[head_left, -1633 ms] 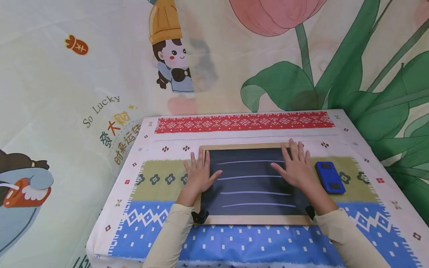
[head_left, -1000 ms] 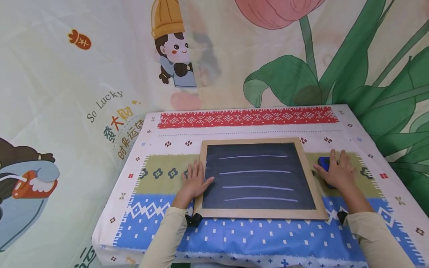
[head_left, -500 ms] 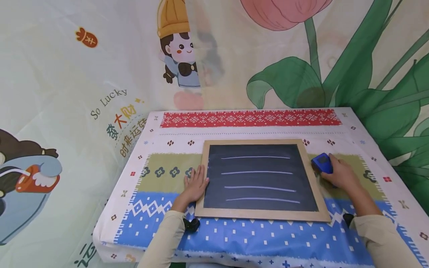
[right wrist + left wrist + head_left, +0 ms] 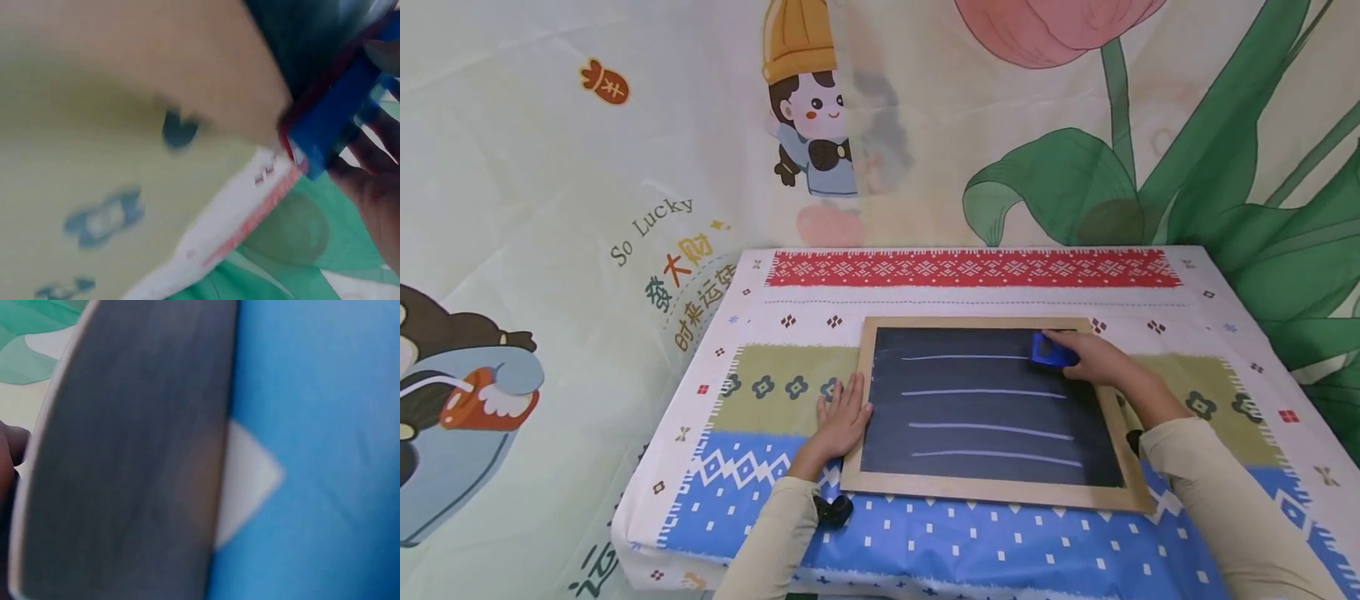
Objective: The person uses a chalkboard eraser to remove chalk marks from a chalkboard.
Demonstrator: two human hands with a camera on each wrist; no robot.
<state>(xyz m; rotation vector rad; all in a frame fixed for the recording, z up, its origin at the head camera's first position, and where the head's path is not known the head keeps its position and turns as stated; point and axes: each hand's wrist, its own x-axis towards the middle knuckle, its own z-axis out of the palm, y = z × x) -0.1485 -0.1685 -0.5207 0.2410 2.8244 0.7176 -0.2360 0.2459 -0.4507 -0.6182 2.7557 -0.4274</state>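
Observation:
A wooden-framed blackboard (image 4: 966,408) with several pale chalk lines (image 4: 985,392) lies on the table. My right hand (image 4: 1097,360) grips a blue board eraser (image 4: 1051,350) over the board's upper right part, at the right end of the top line. In the right wrist view, thumb and fingers (image 4: 375,134) hold the eraser (image 4: 334,112) from both sides. My left hand (image 4: 842,421) rests at the board's left frame edge with its fingers extended. The left wrist view is filled mostly by a blurred dark surface beside blue cloth, with a bit of the hand at its left edge.
A patterned tablecloth (image 4: 775,517) in red, white, green and blue covers the table. Behind it hangs a printed curtain (image 4: 910,108) with tulips and a cartoon child. A black wrist camera (image 4: 833,511) sits below the left hand, close to the board's lower left corner.
My right hand left the board, took up the blue eraser lying to its right, and brought it left over the board's upper right. The left hand shifted slightly outward to the frame's left edge.

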